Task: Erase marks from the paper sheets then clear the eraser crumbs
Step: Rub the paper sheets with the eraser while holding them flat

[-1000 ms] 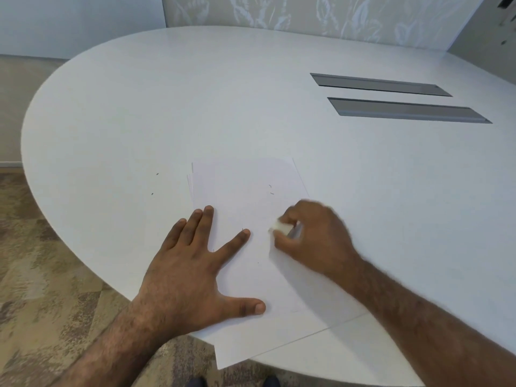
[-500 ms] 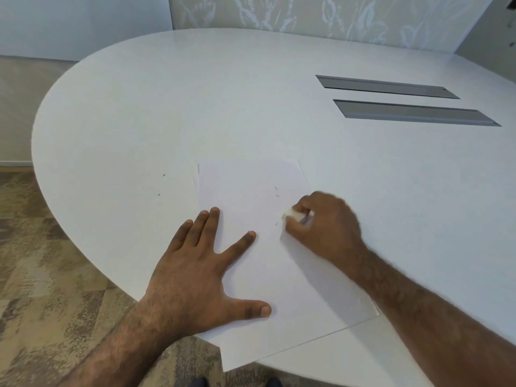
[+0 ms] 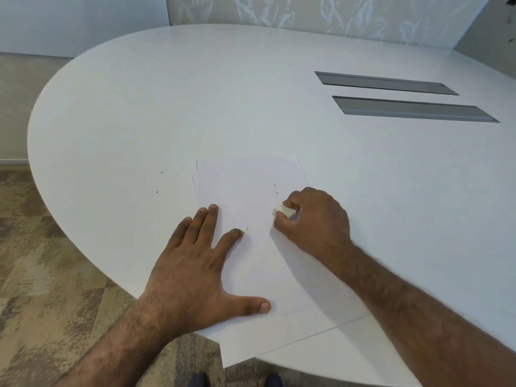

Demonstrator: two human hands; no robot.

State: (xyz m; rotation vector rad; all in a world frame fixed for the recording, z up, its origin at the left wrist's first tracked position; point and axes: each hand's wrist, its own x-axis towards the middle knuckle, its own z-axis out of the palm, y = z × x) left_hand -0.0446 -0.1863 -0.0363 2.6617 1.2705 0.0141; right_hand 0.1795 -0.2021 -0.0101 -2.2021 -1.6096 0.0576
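Since the earlier frames the right hand (image 3: 312, 222) had travelled up the sheet with the small white rectangular eraser (image 3: 285, 211), from near mid-page toward the upper right part, while the left hand (image 3: 201, 272) had stayed flat in the same spot on the paper. Right grip: thumb and fingers clamped together on the eraser, its exposed end pressed to the page. Left grip: fingers apart and spread, palm down, holding nothing, pinning the thin stack of white paper sheets (image 3: 245, 188) against the pale grey oval surface (image 3: 195, 93).

Sheets lay at the near edge of the surface, lower corner overhanging the rim above the patterned beige carpet (image 3: 42, 275). Edges of lower sheets showed slightly offset along the stack's left side.

Dark eraser crumbs (image 3: 275, 189) lay on the page just above the eraser; one more sat just beside the left index fingertip. A few loose specks (image 3: 162, 172) lay on the bare surface left of the stack.

Two long dark grey rectangular slot covers (image 3: 413, 108) sat recessed in the surface, well apart from the paper, far right.
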